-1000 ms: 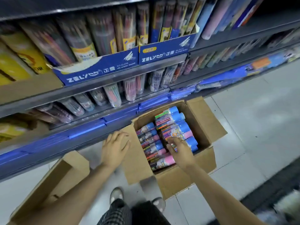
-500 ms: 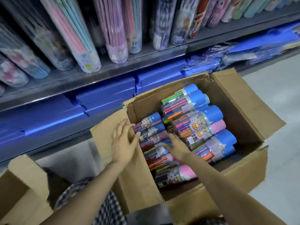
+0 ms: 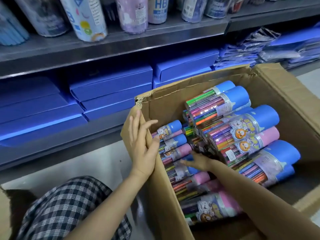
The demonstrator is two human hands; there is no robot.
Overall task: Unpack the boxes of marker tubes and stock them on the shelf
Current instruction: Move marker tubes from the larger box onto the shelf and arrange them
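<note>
**Getting a tube out**

My left hand (image 3: 144, 149) rests flat and open on the brown cardboard box's (image 3: 136, 135) left wall. My right hand (image 3: 199, 161) reaches in, fingers spread over the small clear marker tubes (image 3: 171, 141) with blue and pink caps, holding none. I should grip one tube firmly and lift straight up.

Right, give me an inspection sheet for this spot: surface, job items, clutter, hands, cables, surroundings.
Surface: pale floor beneath the shelving.
Job's things: open cardboard box holding marker tubes lying on their sides, blue and pink caps, small ones left, large ones right.
Clutter: corner of a second carton at lower left.
Hands: left hand flat against the box's left wall, fingers straight; right hand down among the small tubes, grip unclear.
Cables: nothing seen.
Surroundings: grey shelf with pencil tubes; blue folders on the tier below.
</note>
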